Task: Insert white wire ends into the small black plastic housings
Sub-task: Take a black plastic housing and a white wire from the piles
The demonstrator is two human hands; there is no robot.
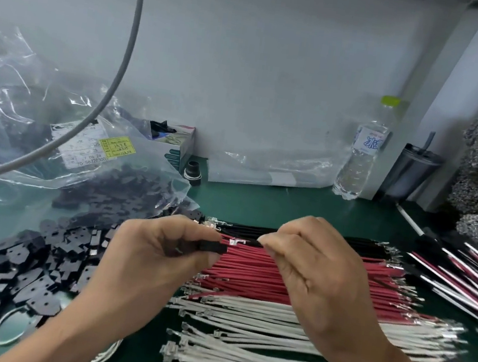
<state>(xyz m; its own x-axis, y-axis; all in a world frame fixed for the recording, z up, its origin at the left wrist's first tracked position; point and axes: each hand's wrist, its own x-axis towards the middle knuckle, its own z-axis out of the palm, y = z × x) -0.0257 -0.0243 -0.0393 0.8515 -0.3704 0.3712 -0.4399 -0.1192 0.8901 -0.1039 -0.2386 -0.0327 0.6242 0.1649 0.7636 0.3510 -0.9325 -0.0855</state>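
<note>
Housing (213, 247), small and black, sits pinched between my left hand's (159, 249) thumb and curled fingers, its open end poking out to the right above the red wires (253, 271). Just beside that end I see a wire's metal terminal (233, 242), close to the housing mouth; whether it touches I cannot tell. My right hand (308, 269) has its fingers curled and its fingertips pressed together around that wire, whose colour I cannot make out behind the fingers. Both hands hover over rows of wires on the green mat (259, 204): black wires (255, 231) farthest, red in the middle, white wires (242, 333) nearest me. Left of my left wrist lies a heap of loose black housings (37, 269), spilling from a clear plastic bag (43, 112). A water bottle (362, 154) stands against the back wall.
</note>
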